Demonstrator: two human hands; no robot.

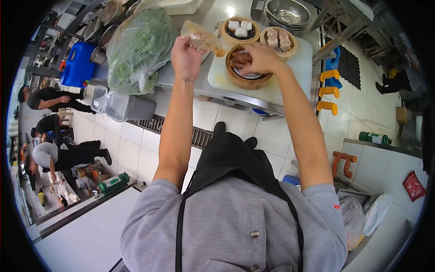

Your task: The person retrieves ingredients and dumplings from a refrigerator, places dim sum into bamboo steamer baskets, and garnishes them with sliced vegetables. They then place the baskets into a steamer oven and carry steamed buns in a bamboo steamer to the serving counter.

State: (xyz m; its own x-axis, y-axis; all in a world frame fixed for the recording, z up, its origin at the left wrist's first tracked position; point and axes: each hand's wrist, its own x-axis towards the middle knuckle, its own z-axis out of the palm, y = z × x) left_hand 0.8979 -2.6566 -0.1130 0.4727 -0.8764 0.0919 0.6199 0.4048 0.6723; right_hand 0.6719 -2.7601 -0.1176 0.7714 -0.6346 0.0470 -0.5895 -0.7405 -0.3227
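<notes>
My left hand is raised over the counter edge, its fingers closed on a clear plastic bag with orange-red residue inside. The bag's mouth points down to the right, beside a round bamboo steamer. Inside that steamer is a pale dish holding dark brown, glossy pieces that look like chicken feet. My right hand reaches over the rim, with thumb and fingers around the brown pieces; some fingertips are hidden. The steamer stands on a white cutting board.
Two more steamers hold white dumplings and pinkish-brown pieces. Metal bowls are stacked behind. A large bag of leafy greens stands left, near a blue jerrycan. Orange handles stick out right. Other people work far left.
</notes>
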